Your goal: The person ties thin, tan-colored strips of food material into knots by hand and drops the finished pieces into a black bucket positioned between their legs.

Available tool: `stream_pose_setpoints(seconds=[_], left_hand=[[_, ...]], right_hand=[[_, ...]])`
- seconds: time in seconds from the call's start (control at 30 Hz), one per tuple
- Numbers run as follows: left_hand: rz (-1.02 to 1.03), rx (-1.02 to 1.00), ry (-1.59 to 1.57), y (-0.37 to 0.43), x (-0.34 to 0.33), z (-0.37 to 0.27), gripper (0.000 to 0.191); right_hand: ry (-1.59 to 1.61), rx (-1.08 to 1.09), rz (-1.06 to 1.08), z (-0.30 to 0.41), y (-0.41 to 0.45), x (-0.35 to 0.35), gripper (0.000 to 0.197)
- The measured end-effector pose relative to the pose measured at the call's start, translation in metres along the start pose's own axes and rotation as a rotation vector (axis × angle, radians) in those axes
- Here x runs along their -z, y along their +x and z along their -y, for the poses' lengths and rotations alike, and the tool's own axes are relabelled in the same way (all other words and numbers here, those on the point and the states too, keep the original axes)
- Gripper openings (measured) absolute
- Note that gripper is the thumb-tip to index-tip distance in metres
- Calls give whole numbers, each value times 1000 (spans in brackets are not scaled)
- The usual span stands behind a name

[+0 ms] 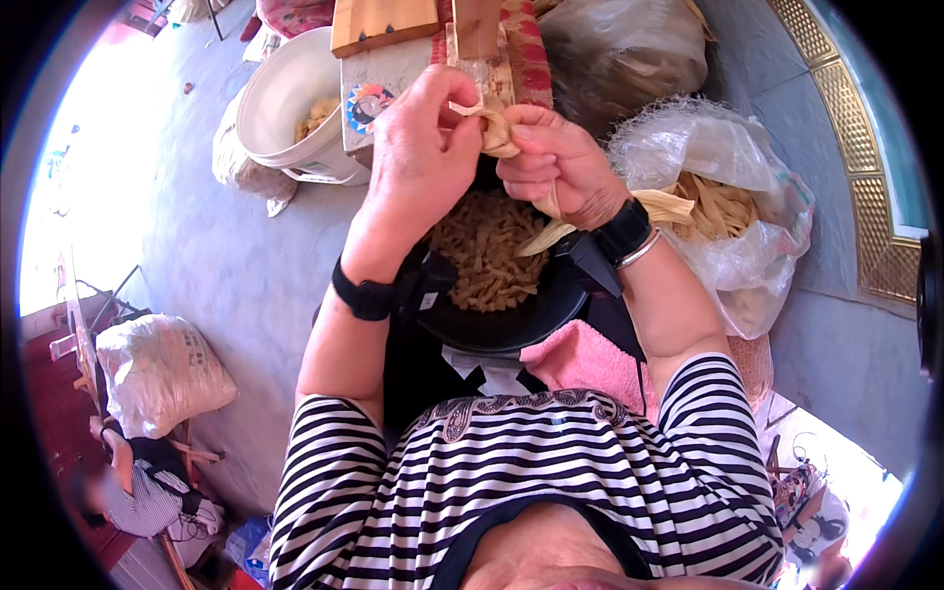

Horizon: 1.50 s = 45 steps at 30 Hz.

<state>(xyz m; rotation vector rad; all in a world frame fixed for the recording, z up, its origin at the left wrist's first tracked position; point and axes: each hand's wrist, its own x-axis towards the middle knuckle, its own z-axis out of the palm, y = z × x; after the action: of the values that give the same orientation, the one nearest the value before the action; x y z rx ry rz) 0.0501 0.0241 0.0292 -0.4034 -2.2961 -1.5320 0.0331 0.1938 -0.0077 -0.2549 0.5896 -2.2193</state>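
Note:
Above the far side of the black basin (501,328), both hands meet on a folded, twisted piece of dried corn husk (499,138). My left hand (424,140) pinches its left end between thumb and fingers, where a thin pale tip sticks out. My right hand (566,162) grips its right end, fingers curled in. Husk tails (547,237) hang below my right hand, and another pale strip (667,206) shows past the wrist. Many short tan pieces (490,258), seemingly husk, lie heaped in the basin. My left fingertips are partly hidden.
Beyond my hands stands a bench with a wooden block (387,26). A white bucket (254,110) with yellowish pieces is at left. An open plastic sack (767,258) holds husks (712,210) at right. A pink towel (582,361) lies by the basin. People sit behind, both sides.

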Motion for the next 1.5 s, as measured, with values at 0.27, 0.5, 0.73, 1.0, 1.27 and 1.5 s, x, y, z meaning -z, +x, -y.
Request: stream_pose_setpoints(seconds=[0.27, 0.5, 0.73, 1.0, 1.27, 1.5], left_hand=[[-30, -219, 314, -6, 7, -5, 12], [-94, -136, 372, -7, 4, -10, 14], [34, 91, -16, -10, -1, 4, 17], [376, 684, -861, 5, 19, 11, 25], [439, 472, -484, 10, 45, 17, 24], [552, -100, 217, 1, 15, 13, 20]], right_hand=[[8, 34, 15, -4, 3, -3, 14], [-179, 134, -146, 1, 8, -8, 12], [-385, 217, -247, -3, 10, -12, 14], [-714, 271, -313, 4, 6, -14, 16], [-1183, 338, -271, 33, -6, -13, 15], [-1294, 266, -209, 19, 1, -8, 14]])
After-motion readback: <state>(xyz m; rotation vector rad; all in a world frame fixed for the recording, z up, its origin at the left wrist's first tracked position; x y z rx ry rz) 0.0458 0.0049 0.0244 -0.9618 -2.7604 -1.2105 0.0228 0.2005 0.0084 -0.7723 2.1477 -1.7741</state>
